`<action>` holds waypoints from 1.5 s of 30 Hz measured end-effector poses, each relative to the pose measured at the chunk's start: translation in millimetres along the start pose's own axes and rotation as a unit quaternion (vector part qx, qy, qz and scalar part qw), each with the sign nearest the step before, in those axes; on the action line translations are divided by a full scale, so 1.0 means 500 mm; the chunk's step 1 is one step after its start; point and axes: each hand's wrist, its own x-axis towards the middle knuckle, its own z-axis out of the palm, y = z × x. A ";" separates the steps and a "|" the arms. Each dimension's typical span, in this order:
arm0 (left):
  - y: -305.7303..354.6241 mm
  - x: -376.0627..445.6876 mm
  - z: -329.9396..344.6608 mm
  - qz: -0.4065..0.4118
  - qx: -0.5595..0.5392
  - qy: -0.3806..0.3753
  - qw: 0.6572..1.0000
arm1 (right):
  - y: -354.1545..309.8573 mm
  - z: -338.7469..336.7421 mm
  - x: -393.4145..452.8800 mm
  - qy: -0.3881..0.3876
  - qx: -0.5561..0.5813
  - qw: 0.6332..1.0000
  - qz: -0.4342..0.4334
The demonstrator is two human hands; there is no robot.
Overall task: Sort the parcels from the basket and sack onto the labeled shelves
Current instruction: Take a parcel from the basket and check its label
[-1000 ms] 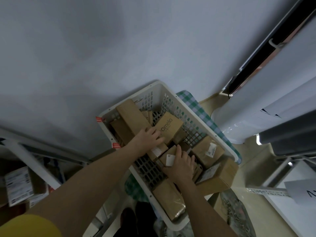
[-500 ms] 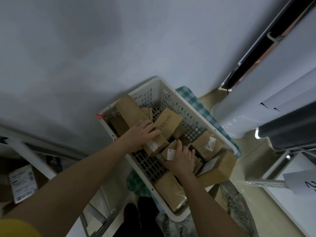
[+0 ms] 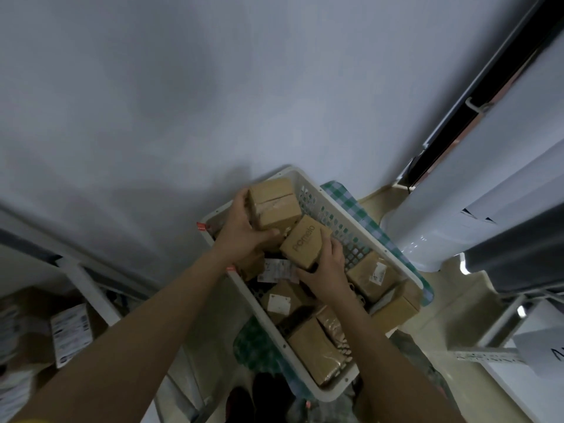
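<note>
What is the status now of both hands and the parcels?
Left hand grips taped box, raised above basket. Right hand grips pomelo box. More parcels below; nothing blocking.

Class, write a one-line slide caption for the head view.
Left hand grips a taped box, right hand a Pomelo box, over the white basket.

dim, bluish (edges warped, soft)

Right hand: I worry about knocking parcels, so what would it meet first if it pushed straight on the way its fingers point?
The right hand already holds the printed box; straight on, likely the taped box in the left hand, though depth is unclear.
</note>
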 end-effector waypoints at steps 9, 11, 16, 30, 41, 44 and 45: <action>0.142 -0.038 -0.074 -0.090 -0.177 -0.032 0.980 | -0.108 -0.111 0.014 -0.093 0.186 0.978 -0.016; 0.159 -0.051 -0.090 -0.085 -0.200 -0.062 0.974 | -0.106 -0.122 -0.002 -0.137 0.201 0.970 -0.016; 0.198 -0.080 -0.099 -0.083 -0.226 -0.102 0.965 | -0.117 -0.125 -0.046 -0.124 0.177 0.976 -0.035; 0.269 -0.112 -0.129 -0.070 -0.102 -0.009 0.992 | -0.130 -0.141 -0.075 -0.046 -0.007 0.992 -0.119; 0.281 -0.140 -0.164 -0.078 -0.155 -0.022 0.985 | -0.151 -0.172 -0.088 -0.267 0.121 0.955 -0.041; 0.278 -0.140 -0.151 -0.106 -0.165 -0.004 0.981 | -0.165 -0.166 -0.102 -0.270 0.166 0.948 -0.037; 0.279 -0.144 -0.144 -0.123 -0.159 -0.028 0.979 | -0.167 -0.160 -0.106 -0.265 0.169 0.949 -0.039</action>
